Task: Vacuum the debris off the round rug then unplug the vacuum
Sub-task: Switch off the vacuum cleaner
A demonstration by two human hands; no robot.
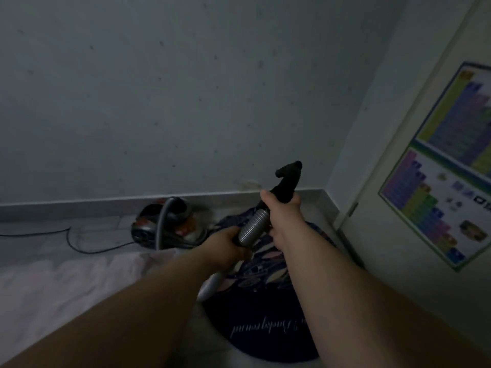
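The hose (251, 225) – grey and ribbed – is held up over the far part of the rug (265, 328), tilted up and to the right, and ends in a black handle (288, 181) that rises in front of the wall (186, 88). The right hand (281, 211) grips the base of that handle, fingers curled round it. Just below, the left hand (228, 248) holds the ribbed part, fingers wrapped under it; a pale tube (212, 282) runs on down from this hand toward the rug's left edge. The rug is dark, with a pale pattern and a line of script near its near edge; it is too dim to tell any debris on it.

The vacuum (159, 224) sits on the floor (39, 245) at the foot of the wall, just beyond the rug's far left edge. A black cord (79, 245) trails from it leftward across the floor – its far end runs out of view. A pale cloth (66, 282) lies left of the rug. On the right, a door (385, 248) carries a coloured poster (451, 168).
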